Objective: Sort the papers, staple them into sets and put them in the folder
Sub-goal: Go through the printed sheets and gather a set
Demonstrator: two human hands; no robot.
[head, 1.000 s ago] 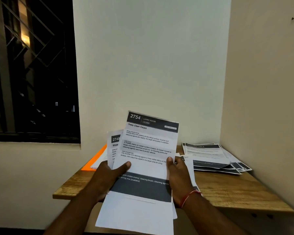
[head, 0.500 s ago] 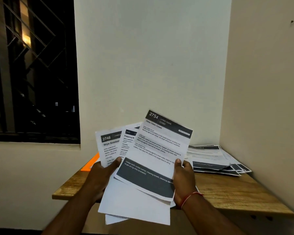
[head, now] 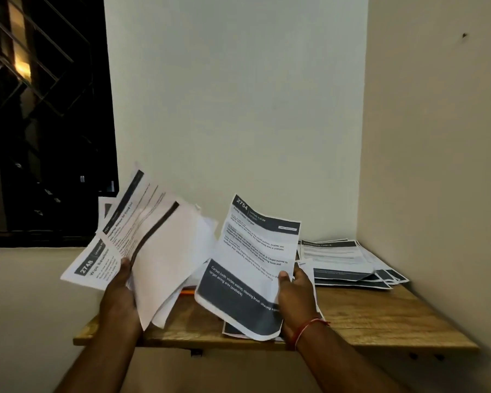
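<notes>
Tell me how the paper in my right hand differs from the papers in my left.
The right hand pinches one sheet, headed 2754; the left hand grips a bundle of several sheets, fanned out. The single sheet faces the camera and reads easily; the bundle is tilted left, its print skewed. Both are white printed forms with dark header bands.

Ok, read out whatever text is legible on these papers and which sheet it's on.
"2754 LIVING ROOM": header of the single sheet in the right hand.
"2748": outer sheet held by the left hand.
Body text and the headings on the pile on the table: too blurred.
</notes>
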